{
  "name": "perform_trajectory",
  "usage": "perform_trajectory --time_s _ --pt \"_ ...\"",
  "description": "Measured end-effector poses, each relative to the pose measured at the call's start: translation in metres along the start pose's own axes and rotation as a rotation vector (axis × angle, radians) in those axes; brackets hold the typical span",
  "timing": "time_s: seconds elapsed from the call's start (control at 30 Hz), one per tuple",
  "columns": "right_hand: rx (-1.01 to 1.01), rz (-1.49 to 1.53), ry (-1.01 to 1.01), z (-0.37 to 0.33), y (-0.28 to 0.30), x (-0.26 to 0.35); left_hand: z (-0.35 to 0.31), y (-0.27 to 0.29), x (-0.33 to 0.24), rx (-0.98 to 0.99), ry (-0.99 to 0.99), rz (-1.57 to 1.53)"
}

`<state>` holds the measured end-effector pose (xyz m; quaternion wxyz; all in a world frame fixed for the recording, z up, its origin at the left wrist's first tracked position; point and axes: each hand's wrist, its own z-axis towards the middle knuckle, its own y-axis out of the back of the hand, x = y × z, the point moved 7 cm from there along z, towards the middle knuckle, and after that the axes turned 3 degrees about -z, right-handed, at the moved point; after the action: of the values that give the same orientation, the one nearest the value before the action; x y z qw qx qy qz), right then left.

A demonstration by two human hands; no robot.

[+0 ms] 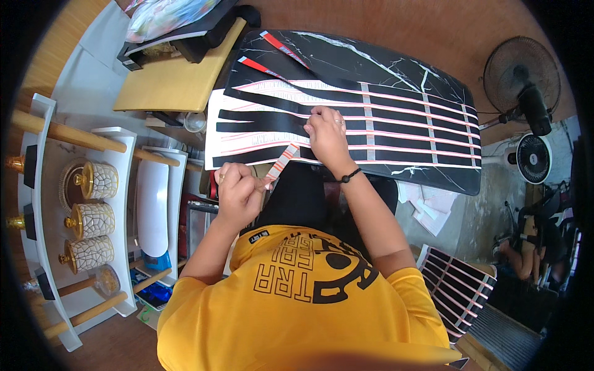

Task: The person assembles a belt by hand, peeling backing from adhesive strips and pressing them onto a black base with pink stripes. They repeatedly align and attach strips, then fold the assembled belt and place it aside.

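Observation:
My left hand [237, 190] is closed on one end of a short grey strip with orange stripes [282, 164]. The strip slants up over the near edge of a white printed sheet [213, 145]. Long black bands [260, 125] lie side by side across this sheet, their left ends loose and slightly fanned out. My right hand [328, 137] rests on the bands, fingers bent and pressed together at a black one; the fingertips are partly hidden. Grey cross strips [369, 123] run over the bands to its right. Two bands at the back end in red tips [281, 47].
The sheet lies on a black marbled table [396, 65]. At the left are a wooden side table [179, 80] and a white shelf [117, 204] with gold-lidded jars [99, 179]. Fans [533, 159] stand at the right. Another banded sheet [455, 287] lies low beside me.

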<state>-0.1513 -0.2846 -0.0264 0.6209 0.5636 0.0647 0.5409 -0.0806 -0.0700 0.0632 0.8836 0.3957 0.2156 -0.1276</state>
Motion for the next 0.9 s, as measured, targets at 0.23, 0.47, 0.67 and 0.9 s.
perform_trajectory --time_s 0.23,0.47,0.67,0.9 --pt "0.026 0.202 0.145 -0.015 0.018 0.010 -0.006 -0.012 0.035 -0.091 0.262 -0.071" --pt "0.058 -0.006 0.163 -0.019 0.011 0.017 -0.010 0.000 -0.007 0.059 -0.002 -0.067" --pt "0.060 -0.006 0.168 -0.021 0.011 0.016 -0.027 0.015 -0.033 0.193 -0.138 0.019" --pt "0.038 -0.013 0.182 -0.020 0.011 0.015 -0.070 0.019 -0.028 0.201 0.054 -0.020"
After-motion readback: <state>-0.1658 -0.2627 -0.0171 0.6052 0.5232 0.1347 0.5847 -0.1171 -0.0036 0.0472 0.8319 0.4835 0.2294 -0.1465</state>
